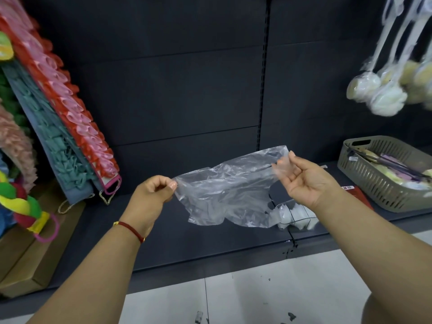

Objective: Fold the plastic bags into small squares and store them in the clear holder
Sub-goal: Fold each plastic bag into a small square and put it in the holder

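- Forearms reaching in from the bottom corners, red string bracelet [131, 229] on the left wrist.
- Left hand [153, 191] curled, pinching one end of the clear plastic bag [224, 183] between thumb and forefinger.
- Right hand [304, 181] turned palm-up, fingertips pinching the bag's other end, remaining fingers loosely bent.
- Bag pulled fairly taut along its top edge and held in the air above the dark shelf [163, 237], lower part hanging crumpled; probably stretched flat this way to square it up before a first fold, none visible yet.
- Clear holder [295, 215] resting near the shelf's front edge, just below the right hand, partly seen through the bag; white folded pieces apparently already inside, though hard to make out.
- Slatted grey basket [388, 174] at the shelf's right end, holding packaged goods.
- Ruffled bath mitts [77, 127] leaning at the left end; wrapped long-handled sponges [378, 94] hanging upper right.
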`<state>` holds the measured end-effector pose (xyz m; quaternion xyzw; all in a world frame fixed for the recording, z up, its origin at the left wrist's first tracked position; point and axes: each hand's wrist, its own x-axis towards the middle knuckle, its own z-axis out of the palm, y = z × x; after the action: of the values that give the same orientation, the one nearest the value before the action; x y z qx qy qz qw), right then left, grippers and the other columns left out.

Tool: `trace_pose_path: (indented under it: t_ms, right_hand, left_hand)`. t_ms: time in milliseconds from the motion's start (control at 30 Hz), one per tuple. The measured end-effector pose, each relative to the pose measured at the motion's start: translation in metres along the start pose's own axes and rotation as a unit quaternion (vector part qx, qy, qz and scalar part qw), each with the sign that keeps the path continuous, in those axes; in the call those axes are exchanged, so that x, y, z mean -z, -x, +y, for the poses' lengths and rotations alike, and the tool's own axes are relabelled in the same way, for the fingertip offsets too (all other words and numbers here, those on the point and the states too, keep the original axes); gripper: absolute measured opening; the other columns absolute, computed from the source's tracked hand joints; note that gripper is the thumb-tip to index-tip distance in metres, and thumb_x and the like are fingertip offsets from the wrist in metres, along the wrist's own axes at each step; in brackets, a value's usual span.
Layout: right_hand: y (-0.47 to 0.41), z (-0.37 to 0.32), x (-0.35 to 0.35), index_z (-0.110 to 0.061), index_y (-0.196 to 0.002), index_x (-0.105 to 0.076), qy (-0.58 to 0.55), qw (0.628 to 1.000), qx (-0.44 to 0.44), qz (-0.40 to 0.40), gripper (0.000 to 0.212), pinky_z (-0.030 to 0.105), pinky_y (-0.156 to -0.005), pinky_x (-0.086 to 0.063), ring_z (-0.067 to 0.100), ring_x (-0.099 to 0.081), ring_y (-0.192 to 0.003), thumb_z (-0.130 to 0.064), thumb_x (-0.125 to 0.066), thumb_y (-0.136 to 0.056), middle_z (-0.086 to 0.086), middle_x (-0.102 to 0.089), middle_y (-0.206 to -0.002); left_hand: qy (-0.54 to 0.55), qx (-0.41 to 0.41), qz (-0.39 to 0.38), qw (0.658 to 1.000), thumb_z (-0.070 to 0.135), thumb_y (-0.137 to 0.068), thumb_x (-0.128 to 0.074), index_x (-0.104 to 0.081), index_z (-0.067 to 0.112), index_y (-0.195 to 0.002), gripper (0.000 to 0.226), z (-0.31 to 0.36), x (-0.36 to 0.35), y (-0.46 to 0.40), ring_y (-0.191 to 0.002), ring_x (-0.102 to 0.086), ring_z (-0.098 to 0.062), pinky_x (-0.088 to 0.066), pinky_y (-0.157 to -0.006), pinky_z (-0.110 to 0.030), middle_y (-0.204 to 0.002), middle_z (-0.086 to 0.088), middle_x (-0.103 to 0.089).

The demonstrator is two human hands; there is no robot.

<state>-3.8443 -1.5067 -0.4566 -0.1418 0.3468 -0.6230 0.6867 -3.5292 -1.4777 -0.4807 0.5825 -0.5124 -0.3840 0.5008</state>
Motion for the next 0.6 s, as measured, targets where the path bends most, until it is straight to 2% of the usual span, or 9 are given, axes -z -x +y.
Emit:
trace_pose_path:
  t_ms: [67, 167, 233, 300, 367, 400, 500, 600]
  right_hand:
    - [-0.003, 0.001, 0.002, -0.01, -0.091, -0.065, 0.059, 0.998, 0.027, 0.018, 0.005, 0.031, -0.075, -0.061, 0.014, -0.072, -0.08, -0.015, -0.066, -0.09, 0.002, -0.072, -0.084]
    - [-0.009, 0.005, 0.006, -0.013, -0.084, -0.061, 0.117, 0.989, 0.081, 0.046, 0.01, 0.026, -0.075, -0.056, 0.013, -0.068, -0.082, -0.015, -0.064, -0.092, 0.001, -0.07, -0.085]
    - [-0.011, 0.006, 0.006, -0.012, -0.081, -0.057, 0.095, 0.989, 0.105, 0.05, 0.014, 0.026, -0.073, -0.057, 0.013, -0.068, -0.081, -0.011, -0.061, -0.095, 0.001, -0.069, -0.083]
    - [-0.011, 0.007, 0.004, -0.011, -0.08, -0.055, 0.088, 0.986, 0.132, 0.054, 0.017, 0.024, -0.066, -0.056, 0.012, -0.067, -0.075, -0.01, -0.058, -0.097, 0.001, -0.069, -0.074]
    - [-0.009, 0.008, -0.001, -0.01, -0.086, -0.056, 0.114, 0.983, 0.141, 0.042, 0.013, 0.026, -0.065, -0.057, 0.015, -0.067, -0.073, -0.016, -0.059, -0.096, 0.006, -0.068, -0.077]
    - [-0.007, 0.01, -0.004, -0.008, -0.092, -0.057, 0.121, 0.984, 0.125, 0.026, 0.016, 0.029, -0.067, -0.059, 0.018, -0.069, -0.075, -0.024, -0.06, -0.095, 0.009, -0.068, -0.083]
    - [-0.002, 0.015, -0.008, -0.005, -0.111, -0.057, 0.176, 0.984, 0.021, -0.008, 0.057, 0.037, -0.075, -0.059, 0.025, -0.071, -0.09, -0.052, -0.062, -0.08, 0.015, -0.068, -0.102]
    - [0.0, 0.018, -0.004, -0.006, -0.116, -0.059, 0.241, 0.968, -0.062, -0.043, 0.074, 0.041, -0.076, -0.057, 0.027, -0.071, -0.098, -0.06, -0.065, -0.066, 0.015, -0.069, -0.111]
  left_hand:
    - [0.025, -0.001, 0.02, 1.0, 0.01, -0.098, -0.054, -0.059, 0.01, -0.08, 0.019, -0.002, 0.0, -0.001, -0.084, -0.061, -0.018, -0.048, -0.098, -0.043, -0.083, -0.002, -0.067]
    - [0.049, 0.003, 0.055, 0.997, 0.01, -0.101, -0.047, -0.055, 0.014, -0.083, 0.02, -0.002, -0.003, -0.001, -0.083, -0.063, -0.016, -0.051, -0.095, -0.039, -0.087, -0.001, -0.066]
    - [0.007, -0.022, 0.104, 0.994, 0.014, -0.102, -0.044, -0.052, 0.017, -0.084, 0.019, -0.004, -0.005, -0.002, -0.082, -0.06, -0.019, -0.053, -0.087, -0.042, -0.087, -0.002, -0.062]
    - [-0.05, -0.06, 0.156, 0.985, 0.02, -0.103, -0.041, -0.047, 0.021, -0.084, 0.02, -0.004, -0.006, 0.0, -0.072, -0.056, -0.02, -0.05, -0.072, -0.041, -0.082, -0.002, -0.057]
    - [-0.065, -0.092, 0.167, 0.98, 0.022, -0.104, -0.038, -0.044, 0.023, -0.085, 0.02, -0.003, -0.009, 0.002, -0.066, -0.06, -0.023, -0.049, -0.067, -0.041, -0.073, -0.002, -0.06]
    - [-0.061, -0.101, 0.163, 0.98, 0.021, -0.104, -0.037, -0.043, 0.023, -0.086, 0.019, -0.001, -0.011, 0.004, -0.065, -0.062, -0.022, -0.051, -0.068, -0.04, -0.067, 0.0, -0.061]
    - [-0.052, -0.107, 0.162, 0.98, 0.02, -0.104, -0.035, -0.042, 0.021, -0.088, 0.018, 0.003, -0.017, 0.006, -0.047, -0.055, -0.01, -0.049, -0.055, -0.033, -0.062, 0.006, -0.055]
    - [-0.053, -0.115, 0.178, 0.976, 0.021, -0.105, -0.034, -0.041, 0.014, -0.092, 0.016, 0.005, -0.016, 0.005, -0.039, -0.048, -0.007, -0.041, -0.045, -0.029, -0.067, -0.001, -0.051]
